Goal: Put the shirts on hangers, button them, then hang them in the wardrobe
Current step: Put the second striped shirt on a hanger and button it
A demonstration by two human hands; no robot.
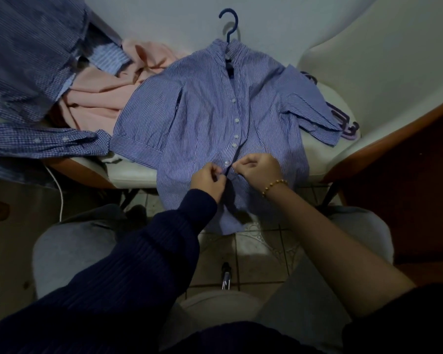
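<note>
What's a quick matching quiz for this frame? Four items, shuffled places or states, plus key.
1. striped shirt
2. pink garment
3. checked shirt
4. spare hangers

A. crumpled, left of the striped sleeve
B. far left, sleeve laid out
C. on the blue hanger, left hand and right hand pinching its front
D. at right, partly under a striped sleeve

Pairs: 1-C, 2-A, 3-B, 4-D

Left hand [209,180] and right hand [260,167] are sitting close together, forearms extended, fingers curling, each pinching the shirt [202,111].

Matt striped cloth shirt [205,103]
</note>
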